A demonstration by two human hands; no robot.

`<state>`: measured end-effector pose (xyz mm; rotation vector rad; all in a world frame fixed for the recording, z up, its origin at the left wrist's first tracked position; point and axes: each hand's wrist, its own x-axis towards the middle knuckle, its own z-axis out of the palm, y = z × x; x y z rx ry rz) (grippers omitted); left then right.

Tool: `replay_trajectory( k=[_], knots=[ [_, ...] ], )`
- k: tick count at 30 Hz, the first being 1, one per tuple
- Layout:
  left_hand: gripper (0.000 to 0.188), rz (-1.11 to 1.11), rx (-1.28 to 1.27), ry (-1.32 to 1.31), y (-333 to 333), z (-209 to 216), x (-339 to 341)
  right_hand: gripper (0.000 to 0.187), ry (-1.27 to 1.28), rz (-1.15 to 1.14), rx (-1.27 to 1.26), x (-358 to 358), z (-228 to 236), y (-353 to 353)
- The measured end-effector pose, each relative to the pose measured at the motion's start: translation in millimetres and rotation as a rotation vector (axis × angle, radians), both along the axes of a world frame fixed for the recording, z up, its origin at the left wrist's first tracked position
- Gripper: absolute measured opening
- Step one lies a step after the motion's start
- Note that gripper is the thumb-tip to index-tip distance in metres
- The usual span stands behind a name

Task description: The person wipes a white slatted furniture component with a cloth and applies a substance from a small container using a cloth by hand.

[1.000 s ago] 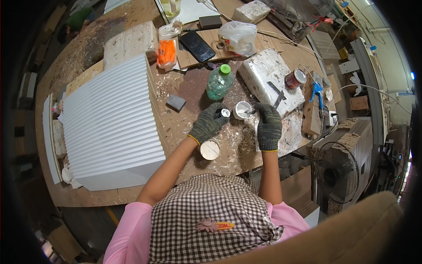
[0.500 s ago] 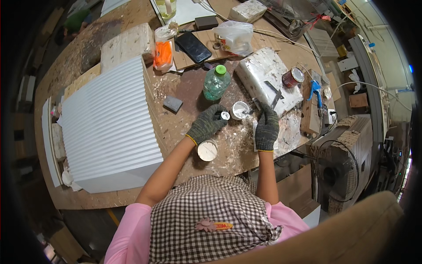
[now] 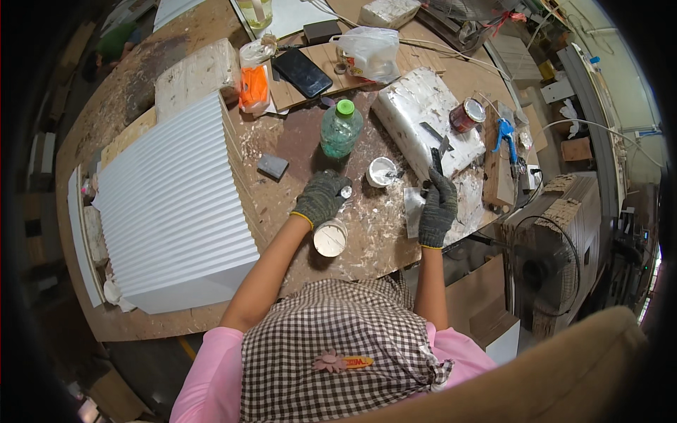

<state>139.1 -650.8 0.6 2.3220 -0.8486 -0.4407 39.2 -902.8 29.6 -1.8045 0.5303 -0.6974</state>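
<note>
My left hand (image 3: 321,197), in a dark knitted glove with a yellow cuff, is closed round a small round thing with a white top (image 3: 346,192). A small tub of white paste (image 3: 381,172) stands to its right, and a larger round tub with a pale top (image 3: 330,238) is just below it. Gloved too, my right hand (image 3: 438,208) grips a dark flat scraper (image 3: 436,161) that points away, up to the edge of a white-smeared block (image 3: 416,106). Another dark scraper blade (image 3: 436,135) lies on that block. A pale flat piece (image 3: 414,211) lies beside my right hand.
White ridged panels (image 3: 169,204) fill the table's left. Beyond my hands stand a green-capped bottle (image 3: 341,130) and a grey sanding block (image 3: 273,167). Farther back lie a phone (image 3: 303,72) and a plastic bag (image 3: 370,53). A brown can (image 3: 467,115) and blue air gun (image 3: 505,137) are right.
My right hand has drawn away from the paste tub to the right, carrying the scraper. My left hand has shifted slightly left, away from the tub, still holding the small round thing.
</note>
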Motion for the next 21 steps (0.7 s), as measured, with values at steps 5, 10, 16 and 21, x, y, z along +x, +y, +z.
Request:
replay_trajectory(
  k=[5,10,16,21],
  knots=[
    [0.044,0.047,0.133,-0.188,0.3,25.9,1.2,0.029,0.25,0.062,-0.067,12.2,27.9,38.2],
    [0.062,-0.151,0.114,-0.096,-27.5,59.5,22.8,0.027,0.062,0.068,-0.298,15.0,-0.1,34.2],
    [0.081,-0.169,-0.245,-0.038,-62.1,28.2,33.9,0.016,0.096,0.133,-0.055,8.7,-1.9,39.9],
    [0.083,-0.188,-0.265,0.096,-73.5,18.2,39.6,0.017,0.101,0.084,-0.455,2.7,32.8,44.4]
  ],
)
